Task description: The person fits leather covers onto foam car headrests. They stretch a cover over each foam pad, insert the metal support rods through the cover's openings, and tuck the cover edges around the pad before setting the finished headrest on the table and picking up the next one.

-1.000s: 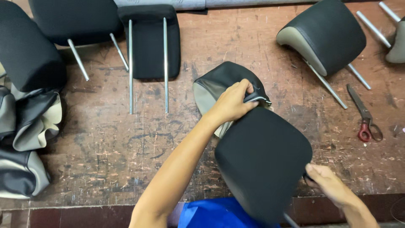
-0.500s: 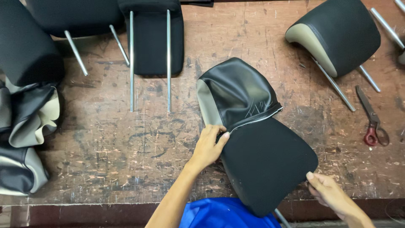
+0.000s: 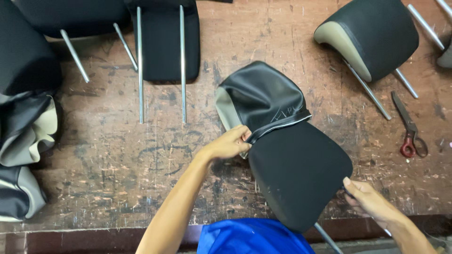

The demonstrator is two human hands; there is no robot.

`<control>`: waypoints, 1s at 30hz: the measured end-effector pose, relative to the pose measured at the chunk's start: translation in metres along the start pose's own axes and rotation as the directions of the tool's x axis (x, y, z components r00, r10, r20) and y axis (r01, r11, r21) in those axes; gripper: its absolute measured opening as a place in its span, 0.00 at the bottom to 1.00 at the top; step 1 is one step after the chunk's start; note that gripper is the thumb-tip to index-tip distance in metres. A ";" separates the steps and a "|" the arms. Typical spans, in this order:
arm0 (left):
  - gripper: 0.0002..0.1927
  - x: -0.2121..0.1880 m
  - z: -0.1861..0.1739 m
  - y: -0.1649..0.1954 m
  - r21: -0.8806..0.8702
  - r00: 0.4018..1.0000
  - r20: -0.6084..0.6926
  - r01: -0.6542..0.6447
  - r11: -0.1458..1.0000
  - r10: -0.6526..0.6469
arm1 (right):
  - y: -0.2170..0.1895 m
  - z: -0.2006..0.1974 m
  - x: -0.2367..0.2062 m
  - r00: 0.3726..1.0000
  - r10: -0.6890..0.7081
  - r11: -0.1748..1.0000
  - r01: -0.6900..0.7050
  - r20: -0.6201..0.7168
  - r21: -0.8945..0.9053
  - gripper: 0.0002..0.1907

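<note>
A black headrest [image 3: 299, 174] lies near the front edge of the worn wooden workbench [image 3: 108, 155], its far half inside a black-and-beige leatherette cover [image 3: 259, 96] whose piped hem crosses the headrest's middle. The left hand [image 3: 228, 143] reaches in from the lower left on an extended forearm, wrist slightly bent, its fingers curled together and pinched on the cover's hem at the headrest's left side. The right hand [image 3: 369, 202] sits at the headrest's lower right corner, thumb pressed against the fabric edge; the other fingers tuck underneath, so their grip cannot be told. A metal post [image 3: 327, 237] juts from the headrest's near end. Right of the headrest lie red-handled scissors [image 3: 409, 127]; beyond it rests a finished black-and-beige headrest [image 3: 369, 40]. Left of it, loose covers [image 3: 26, 136] are heaped.
</note>
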State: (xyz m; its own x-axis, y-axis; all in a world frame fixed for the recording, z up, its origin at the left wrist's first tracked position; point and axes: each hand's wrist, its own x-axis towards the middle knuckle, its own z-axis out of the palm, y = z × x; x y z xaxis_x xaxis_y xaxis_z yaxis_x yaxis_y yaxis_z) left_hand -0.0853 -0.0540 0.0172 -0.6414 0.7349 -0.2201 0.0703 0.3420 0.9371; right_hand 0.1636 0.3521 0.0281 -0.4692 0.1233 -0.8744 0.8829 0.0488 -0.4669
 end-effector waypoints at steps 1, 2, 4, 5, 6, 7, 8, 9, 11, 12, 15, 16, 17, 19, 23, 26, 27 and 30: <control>0.12 -0.003 -0.001 0.008 -0.133 0.999 -0.018 0.023 0.991 -0.026 | -0.002 0.003 -0.001 1.000 0.002 1.000 -0.002 -0.007 0.025 0.30; 0.12 -0.009 -0.002 0.017 -0.115 1.000 -0.024 -0.013 0.993 0.011 | -0.003 0.006 -0.003 1.000 0.006 0.999 -0.006 -0.013 0.049 0.30; 0.12 -0.025 -0.004 0.035 -0.081 0.996 -0.030 -0.081 0.993 0.079 | -0.008 0.016 -0.007 0.998 0.043 0.992 -0.037 -0.048 0.119 0.29; 0.14 -0.031 -0.001 0.043 0.011 0.989 -0.068 -0.134 0.991 0.134 | -0.009 0.021 -0.009 0.996 0.065 0.987 -0.054 -0.064 0.153 0.30; 0.17 -0.037 0.003 0.051 0.107 0.976 -0.100 -0.181 0.978 0.192 | -0.011 0.026 -0.010 0.997 0.056 0.986 -0.047 -0.053 0.162 0.29; 0.19 -0.042 0.006 0.058 0.207 0.960 -0.126 -0.222 0.953 0.251 | -0.013 0.031 -0.011 0.998 0.046 0.984 -0.039 -0.040 0.172 0.29; 0.21 -0.048 0.009 0.062 0.223 0.953 -0.177 -0.206 0.953 0.247 | -0.014 0.035 -0.012 0.999 0.037 0.983 -0.031 -0.029 0.180 0.30; 0.23 -0.053 0.013 0.066 0.238 0.943 -0.227 -0.189 0.953 0.244 | -0.015 0.037 -0.012 0.999 0.036 0.987 -0.031 -0.027 0.157 0.30; 0.26 -0.058 0.017 0.072 0.257 0.919 -0.302 -0.177 0.950 0.253 | -0.018 0.039 -0.010 0.999 0.029 0.993 -0.026 -0.028 0.111 0.31; 0.27 -0.060 0.019 0.074 0.258 0.909 -0.328 -0.177 0.950 0.258 | -0.019 0.039 -0.009 0.999 0.032 0.995 -0.030 -0.026 0.096 0.31; 0.29 -0.060 0.019 0.083 0.260 0.892 -0.364 -0.177 0.949 0.266 | -0.023 0.037 0.000 0.999 0.022 1.000 -0.022 -0.034 0.014 0.32; 0.30 -0.060 0.019 0.086 0.258 0.891 -0.370 -0.174 0.950 0.264 | -0.025 0.037 0.004 0.999 0.005 0.999 -0.007 -0.042 -0.041 0.33; 0.30 -0.060 0.019 0.090 0.261 0.887 -0.373 -0.181 0.948 0.272 | -0.026 0.037 0.007 0.999 -0.012 0.995 0.007 -0.049 -0.098 0.34; 0.29 -0.059 0.017 0.099 0.284 0.874 -0.375 -0.209 0.936 0.309 | -0.029 0.040 0.011 0.995 -0.054 0.993 0.044 -0.088 -0.106 0.33; 0.31 -0.065 0.019 0.109 0.442 0.827 -0.330 -0.291 0.848 0.456 | -0.036 0.053 0.011 0.977 -0.162 0.986 0.156 -0.141 -0.053 0.31; 0.30 -0.067 0.024 0.107 0.470 0.785 -0.358 -0.317 0.824 0.506 | -0.043 0.064 0.007 0.965 -0.225 0.970 0.234 -0.135 0.060 0.29; 0.30 -0.066 0.024 0.105 0.457 0.765 -0.389 -0.325 0.828 0.514 | -0.045 0.068 0.005 0.963 -0.242 0.961 0.254 -0.117 0.106 0.28; 0.22 -0.054 0.022 0.099 0.369 0.767 -0.489 -0.248 0.896 0.414 | -0.050 0.075 0.003 0.958 -0.278 0.936 0.288 -0.077 0.204 0.27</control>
State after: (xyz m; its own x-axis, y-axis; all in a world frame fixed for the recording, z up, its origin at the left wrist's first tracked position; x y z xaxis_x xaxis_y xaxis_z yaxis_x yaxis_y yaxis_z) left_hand -0.0265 -0.0470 0.1156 -0.8369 0.4191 0.3521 0.5042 0.3399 0.7939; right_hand 0.1171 0.2757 0.0386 -0.6933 0.1809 -0.6976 0.6882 -0.1210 -0.7154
